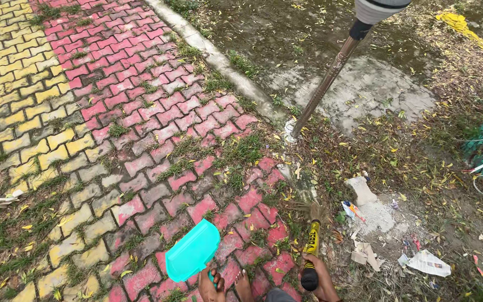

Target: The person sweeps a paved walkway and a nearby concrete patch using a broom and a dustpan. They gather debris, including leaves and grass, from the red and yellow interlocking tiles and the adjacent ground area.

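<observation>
Turquoise plastic dustpan [193, 250] is gripped by its handle in the closed left hand [212, 286], low over the red paving bricks [157, 123]. A short yellow-handled broom [312, 237] is clasped in the closed right hand [318, 278], bristles on the leaf-strewn kerb edge [219, 61]. Litter is best swept in short strokes toward the pan lip, which is held flat to the bricks.

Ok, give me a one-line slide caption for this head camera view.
Left hand holds a turquoise dustpan, right hand a yellow-handled broom, over littered red and yellow paving.
</observation>
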